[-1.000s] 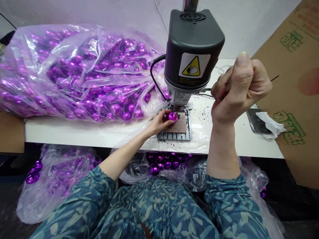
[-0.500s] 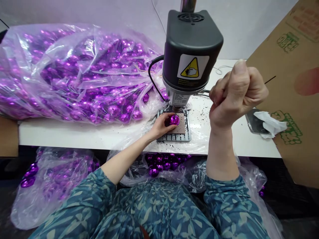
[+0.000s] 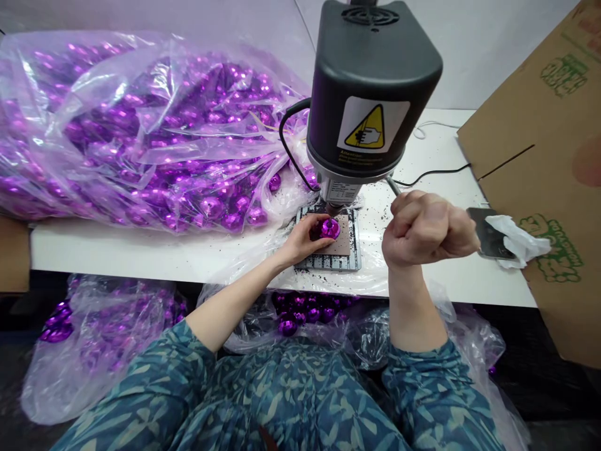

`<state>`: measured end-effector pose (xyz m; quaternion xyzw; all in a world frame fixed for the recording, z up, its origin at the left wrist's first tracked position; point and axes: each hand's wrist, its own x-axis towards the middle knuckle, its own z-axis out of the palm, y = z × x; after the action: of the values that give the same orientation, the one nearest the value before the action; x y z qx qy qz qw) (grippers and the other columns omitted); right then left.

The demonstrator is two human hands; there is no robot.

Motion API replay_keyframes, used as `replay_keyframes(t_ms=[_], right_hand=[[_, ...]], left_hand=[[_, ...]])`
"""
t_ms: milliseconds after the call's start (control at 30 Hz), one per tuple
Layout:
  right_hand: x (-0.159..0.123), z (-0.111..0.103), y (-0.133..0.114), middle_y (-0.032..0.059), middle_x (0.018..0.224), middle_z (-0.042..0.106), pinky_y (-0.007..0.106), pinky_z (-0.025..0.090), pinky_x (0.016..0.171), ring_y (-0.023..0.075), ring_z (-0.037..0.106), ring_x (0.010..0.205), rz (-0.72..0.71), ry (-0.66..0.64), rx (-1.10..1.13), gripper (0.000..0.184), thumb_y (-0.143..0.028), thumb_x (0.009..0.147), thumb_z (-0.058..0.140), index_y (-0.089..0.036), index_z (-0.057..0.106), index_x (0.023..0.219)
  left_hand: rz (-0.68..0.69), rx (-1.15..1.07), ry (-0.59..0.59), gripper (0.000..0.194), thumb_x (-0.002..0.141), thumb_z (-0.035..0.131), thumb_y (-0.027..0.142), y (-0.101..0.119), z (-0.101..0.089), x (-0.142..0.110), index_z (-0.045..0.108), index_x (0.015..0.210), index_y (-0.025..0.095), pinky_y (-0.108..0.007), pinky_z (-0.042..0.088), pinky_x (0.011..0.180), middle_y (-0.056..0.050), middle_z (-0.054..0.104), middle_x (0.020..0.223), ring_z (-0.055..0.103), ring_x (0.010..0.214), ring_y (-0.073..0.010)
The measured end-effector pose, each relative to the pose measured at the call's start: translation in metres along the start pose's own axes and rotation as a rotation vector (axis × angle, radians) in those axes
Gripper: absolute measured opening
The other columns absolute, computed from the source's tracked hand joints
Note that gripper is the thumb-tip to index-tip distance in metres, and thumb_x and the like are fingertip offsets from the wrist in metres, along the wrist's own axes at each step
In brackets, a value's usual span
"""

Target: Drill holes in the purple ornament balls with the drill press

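Note:
A shiny purple faceted ball [image 3: 331, 229] sits on a brown board over the slotted metal base [image 3: 353, 263] of a bench drill press [image 3: 370, 81]. My left hand [image 3: 303, 238] pinches the ball from its left side, thumb in front and fingers behind. The drill's lower tip [image 3: 333, 210] is right over the ball's top; whether it touches cannot be made out. My right hand [image 3: 425, 228] is wrapped in a fist round the end of the press's metal lever [image 3: 393, 185], whose grip the fingers hide.
A big clear bag [image 3: 154, 138] of purple balls lies left on the white table [image 3: 117, 254]. More balls [image 3: 300, 313] sit in plastic below the front edge. Dark crumbs surround the base. A phone [image 3: 488, 235] with crumpled tissue [image 3: 521, 241] and a cardboard box [image 3: 539, 156] are at right.
My right hand has come down and turned with the lever, its rod now showing. The drill tip is closer to the ball. My left hand keeps its hold, and the view has shifted slightly.

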<state>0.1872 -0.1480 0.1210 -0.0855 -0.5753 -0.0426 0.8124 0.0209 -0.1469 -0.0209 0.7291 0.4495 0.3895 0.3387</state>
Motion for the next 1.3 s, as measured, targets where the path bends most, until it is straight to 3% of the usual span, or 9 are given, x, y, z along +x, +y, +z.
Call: replay_keyframes(t_ms=[300, 433, 533, 633, 733, 867, 1133, 1300], right_hand=[[-0.01, -0.008, 0.004, -0.0077, 0.04, 0.021, 0.02, 0.024, 0.034, 0.0019, 0.023, 0.032, -0.084, -0.063, 0.003, 0.044, -0.007, 0.09, 0.047, -0.018, 0.012, 0.064], [-0.015, -0.011, 0.001, -0.0076, 0.041, 0.025, 0.02, 0.024, 0.034, 0.0021, 0.025, 0.032, -0.062, -0.074, -0.008, 0.047, -0.007, 0.088, 0.05, -0.018, 0.014, 0.061], [-0.007, -0.005, -0.004, -0.0076, 0.042, 0.02, 0.02, 0.022, 0.035, 0.0015, 0.024, 0.032, -0.003, -0.026, -0.029, 0.048, -0.01, 0.091, 0.051, -0.017, 0.013, 0.062], [0.015, 0.006, -0.009, -0.0074, 0.044, 0.02, 0.02, 0.02, 0.036, 0.0008, 0.026, 0.034, 0.144, 0.008, -0.095, 0.051, -0.015, 0.095, 0.053, -0.018, 0.017, 0.06], [0.045, 0.019, -0.007, -0.0072, 0.043, 0.031, 0.022, 0.021, 0.039, 0.0015, 0.032, 0.037, 0.419, 0.004, -0.187, 0.05, -0.023, 0.094, 0.059, -0.02, 0.027, 0.055], [0.077, 0.033, 0.002, -0.0079, 0.042, 0.029, 0.023, 0.018, 0.039, 0.0008, 0.026, 0.037, 0.718, 0.025, -0.234, 0.051, -0.017, 0.092, 0.059, -0.021, 0.028, 0.052], [0.103, 0.048, 0.023, -0.0079, 0.037, 0.022, 0.025, 0.012, 0.034, 0.0041, 0.023, 0.033, 0.975, -0.008, -0.25, 0.049, -0.004, 0.089, 0.048, -0.022, 0.026, 0.049], [0.106, 0.049, 0.025, -0.009, 0.035, 0.024, 0.024, 0.009, 0.034, 0.0017, 0.022, 0.031, 1.019, -0.004, -0.213, 0.051, -0.005, 0.091, 0.049, -0.02, 0.028, 0.047]], left_hand=[[-0.047, -0.053, -0.008, 0.054, 0.082, 0.088, 0.032, 0.002, -0.001, 0.0, 0.063, 0.128, 0.018, -0.033, 0.058, 0.085, -0.007, 0.073, 0.109, 0.069, 0.098, -0.0214], [-0.063, -0.131, 0.002, 0.055, 0.081, 0.088, 0.032, 0.004, 0.001, 0.0, 0.061, 0.126, 0.017, -0.031, 0.058, 0.078, -0.006, 0.073, 0.102, 0.069, 0.088, -0.0189], [-0.054, -0.144, 0.062, 0.052, 0.08, 0.088, 0.033, 0.005, 0.006, -0.002, 0.063, 0.122, 0.017, -0.032, 0.057, 0.081, -0.007, 0.073, 0.106, 0.069, 0.091, -0.0191], [-0.054, -0.155, 0.114, 0.052, 0.08, 0.089, 0.035, 0.005, 0.01, -0.004, 0.064, 0.121, 0.017, -0.033, 0.056, 0.085, -0.008, 0.072, 0.11, 0.068, 0.096, -0.0198], [-0.058, -0.139, 0.127, 0.052, 0.079, 0.089, 0.037, 0.004, 0.012, -0.004, 0.066, 0.12, 0.017, -0.033, 0.055, 0.086, -0.008, 0.071, 0.108, 0.066, 0.096, -0.0199], [-0.056, -0.078, 0.138, 0.051, 0.077, 0.09, 0.036, 0.003, 0.011, -0.003, 0.067, 0.119, 0.017, -0.034, 0.054, 0.087, -0.007, 0.07, 0.108, 0.065, 0.097, -0.0202], [-0.094, -0.156, 0.192, 0.051, 0.078, 0.089, 0.034, 0.004, 0.012, -0.008, 0.066, 0.12, 0.017, -0.036, 0.056, 0.091, -0.009, 0.071, 0.112, 0.067, 0.103, -0.0218], [-0.112, -0.147, 0.281, 0.05, 0.074, 0.09, 0.029, 0.006, 0.006, -0.016, 0.065, 0.117, 0.018, -0.037, 0.058, 0.09, -0.008, 0.072, 0.111, 0.069, 0.101, -0.0216]])
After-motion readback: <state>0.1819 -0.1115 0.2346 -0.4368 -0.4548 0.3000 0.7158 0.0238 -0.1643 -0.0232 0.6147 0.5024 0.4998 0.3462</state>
